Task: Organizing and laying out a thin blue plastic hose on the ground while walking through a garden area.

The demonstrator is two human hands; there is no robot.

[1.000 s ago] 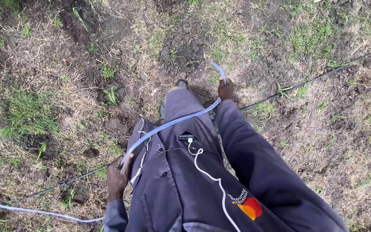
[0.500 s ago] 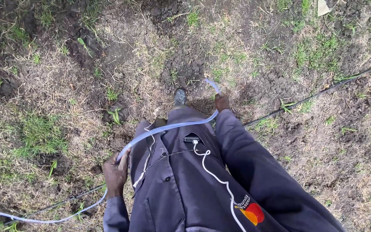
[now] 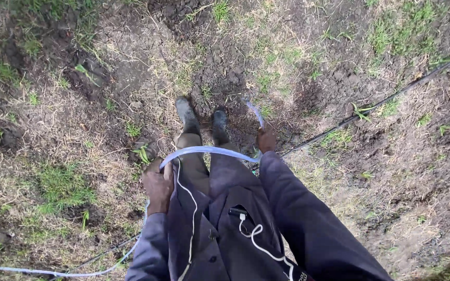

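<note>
A clear plastic hose (image 3: 204, 151) arcs across my front from one hand to the other. My left hand (image 3: 158, 186) grips it at my left hip, and from there it trails down and away to the lower left over the ground. My right hand (image 3: 266, 139) holds the hose near its free end (image 3: 254, 112), which sticks up ahead of the hand. I stand in dark boots (image 3: 187, 115) on bare soil, wearing a dark grey coat (image 3: 235, 229).
A thin black line (image 3: 371, 110) lies on the ground, running from my right side to the upper right edge. Patches of dry grass, green tufts and dark clods of earth surround my feet.
The view has tipped down, so both boots show. My hands keep hold of the hose, and the arc between them sits lower against my legs.
</note>
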